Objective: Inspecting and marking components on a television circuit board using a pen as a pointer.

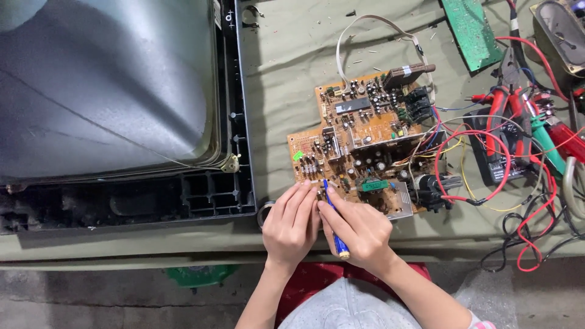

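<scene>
Olive-green cloth-covered surface (286, 73) w/ grey concrete floor (91, 298) at 6 o'clock. Orange-brown populated circuit board (365, 140) sits centre. Right hand (359, 228) grip clamped on blue-handled slim screwdriver (334, 219), tip on board's 7 o'clock edge. Left hand (291, 222) fingers together, touching same edge. Grey glass picture tube in black plastic frame (103, 85) at 9 o'clock; red wires, pliers (509, 122) at 3.

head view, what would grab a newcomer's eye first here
The big grey picture tube in its black frame fills the upper left. At centre lies an orange-brown circuit board packed with components; at its near edge the right hand holds a blue-handled tool to it, and the left hand rests beside it. On the right sprawl red wires and red-handled pliers.
</scene>
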